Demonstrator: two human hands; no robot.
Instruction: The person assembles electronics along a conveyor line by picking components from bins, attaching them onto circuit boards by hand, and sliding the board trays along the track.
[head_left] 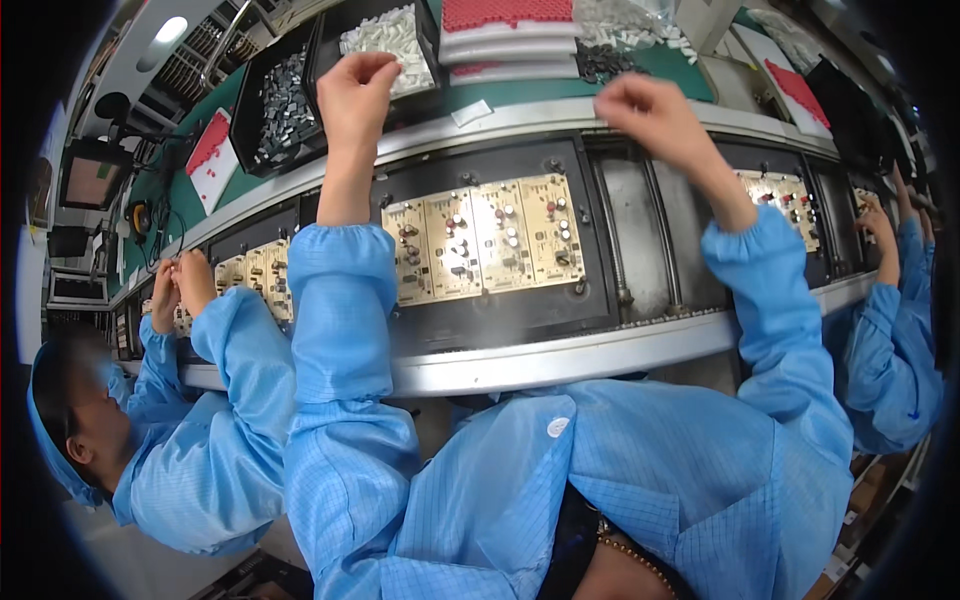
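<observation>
My left hand point(352, 102) is raised over the near edge of a black bin heaped with small white parts point(390, 32). Its fingers are pinched together, and what they hold, if anything, is hidden. Off to the right, my right hand point(655, 115) hovers above the line's far rail, near a loose pile of dark small parts point(612, 62). Those fingers are curled closed too; I cannot make out anything in them. Between and below my hands lies a panel of tan circuit boards point(440, 240) fitted with small components, set in a black carrier point(520, 318).
A second black bin holds dark parts point(284, 110). Red parts stand on stacked white foam trays point(508, 14). A metal rail point(560, 358) runs along the near edge. One co-worker's hands point(185, 282) work at the left; another's hand point(876, 222) is at the right.
</observation>
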